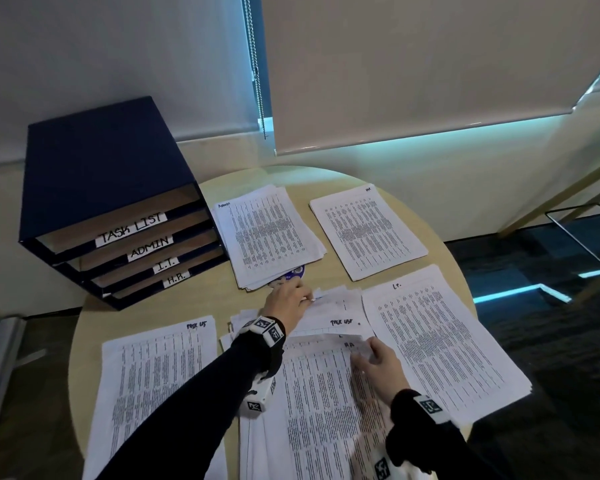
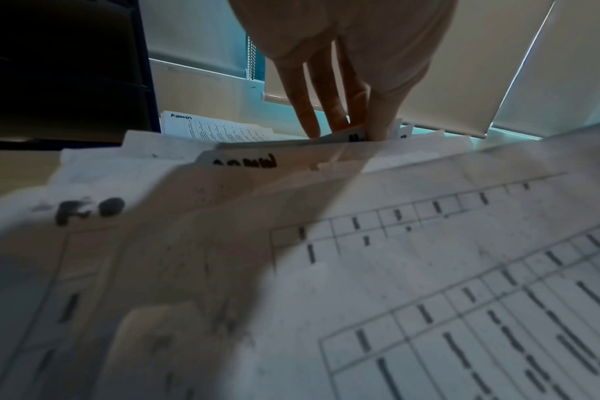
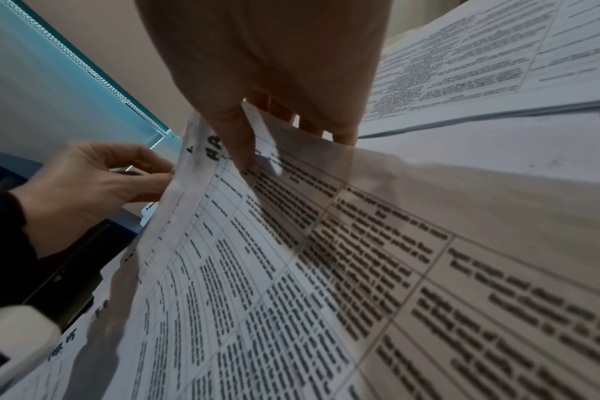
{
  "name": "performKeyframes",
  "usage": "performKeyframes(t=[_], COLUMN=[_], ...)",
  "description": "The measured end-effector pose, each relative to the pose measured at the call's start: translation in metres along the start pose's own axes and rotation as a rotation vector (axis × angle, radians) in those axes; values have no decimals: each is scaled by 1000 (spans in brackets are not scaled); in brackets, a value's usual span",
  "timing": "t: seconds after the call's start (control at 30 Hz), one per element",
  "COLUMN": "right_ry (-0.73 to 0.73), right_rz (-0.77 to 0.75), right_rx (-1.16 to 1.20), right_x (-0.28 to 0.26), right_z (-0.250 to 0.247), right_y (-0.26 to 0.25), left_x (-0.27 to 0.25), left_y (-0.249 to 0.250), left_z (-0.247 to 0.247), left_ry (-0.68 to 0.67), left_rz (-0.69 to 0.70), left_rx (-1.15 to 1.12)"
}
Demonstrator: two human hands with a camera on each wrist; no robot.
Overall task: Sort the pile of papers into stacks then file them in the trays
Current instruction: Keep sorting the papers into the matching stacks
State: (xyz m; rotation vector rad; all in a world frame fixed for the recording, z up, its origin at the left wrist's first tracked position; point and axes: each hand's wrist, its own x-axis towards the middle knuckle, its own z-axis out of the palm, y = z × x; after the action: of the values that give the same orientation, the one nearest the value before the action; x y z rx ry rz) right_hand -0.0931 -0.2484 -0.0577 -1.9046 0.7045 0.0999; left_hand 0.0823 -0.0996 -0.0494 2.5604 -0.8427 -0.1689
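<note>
Sorting is the step in hand: the loose central pile of printed white paper sheets [image 1: 326, 393] lies on the round pale wooden table [image 1: 329, 178], ringed by four part-built stacks. The right hand [image 1: 378, 362] pinches the top right corner of the uppermost sheet [image 3: 292, 243], thumb above and fingers beneath, and that corner stands lifted off the pile; its handwritten heading is too blurred to read with confidence. The left hand [image 1: 286, 301] reaches to the far edge of the pile, fingertips [image 2: 312, 130] curled onto the corners of several fanned sheets there, pinching them.

Stacks (headings handwritten): Task List stack [image 1: 153, 386] at near left, Admin stack [image 1: 267, 237] at far left, HR stack [image 1: 368, 233] at far right, IT stack [image 1: 440, 348] at near right. The dark blue four-slot filing tray unit [image 1: 94, 174], labelled TASK LIST, ADMIN, I.T., H.R., stands at the table's left edge, its slots apparently unfilled.

Next move, as judged: read the heading, peel one sheet only, and lay it squarely on the matching stack. Filing waits until the pile is gone
</note>
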Motion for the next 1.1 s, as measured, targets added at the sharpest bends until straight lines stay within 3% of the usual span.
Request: performKeyframes(t=[0.4, 0.67, 0.83, 0.93, 1.1], right_ry=[6, 0, -28, -46, -50], right_rz=[3, 0, -28, -48, -71], right_rx=[70, 79, 115, 137, 129], right_x=[-4, -4, -6, -9, -9], right_z=[3, 3, -1, -2, -1], right_y=[1, 2, -1, -5, -7], left_x=[-16, -23, -17, -3, 1], left_y=[12, 7, 14, 11, 4], left_z=[-2, 3, -23, -49, -58], left_ry=[42, 108, -70, -213, -481], left_rz=[-72, 54, -170, -219, -258], left_rx=[-70, 30, -259, -359, -183])
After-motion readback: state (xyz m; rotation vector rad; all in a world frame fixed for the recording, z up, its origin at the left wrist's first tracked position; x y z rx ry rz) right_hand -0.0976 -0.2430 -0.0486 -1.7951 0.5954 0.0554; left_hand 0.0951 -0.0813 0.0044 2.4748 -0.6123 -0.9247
